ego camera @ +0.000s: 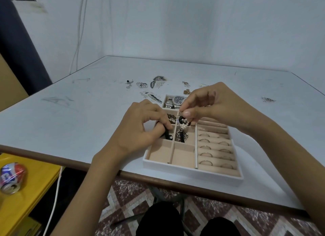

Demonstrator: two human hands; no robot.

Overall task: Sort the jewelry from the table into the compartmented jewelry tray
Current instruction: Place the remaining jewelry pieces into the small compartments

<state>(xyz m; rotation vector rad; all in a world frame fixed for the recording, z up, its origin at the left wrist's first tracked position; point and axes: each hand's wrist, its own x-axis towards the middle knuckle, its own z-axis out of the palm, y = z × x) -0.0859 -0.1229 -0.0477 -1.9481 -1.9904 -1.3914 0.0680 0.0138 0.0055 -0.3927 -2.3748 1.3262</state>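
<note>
A beaded pearl-and-black piece (pixel 183 121) is pinched between thumb and fingertips of the right hand (pixel 211 104) and is held just above the middle compartments of the jewelry tray (pixel 191 174), which sits at the near edge of the desk (pixel 88 112). The left hand (pixel 140 128) is curled over the tray's left column, its grip closed on a black strap-like item (pixel 167 134) that rests in a compartment there. A snag is the likeliest fault: the dangling beads hang touching or nearly touching a chain (pixel 181 135) already lying in the compartment below, so the two could be tangled if the piece is lowered carelessly. A divider could also be straddled by the strand (its lower end is partly hidden by the fingers). More loose jewelry (pixel 158 82) remains beyond the tray's far side, and a watch (pixel 178 100) lies in its far compartment; rings (pixel 205 154) fill the right-hand rolls.
</note>
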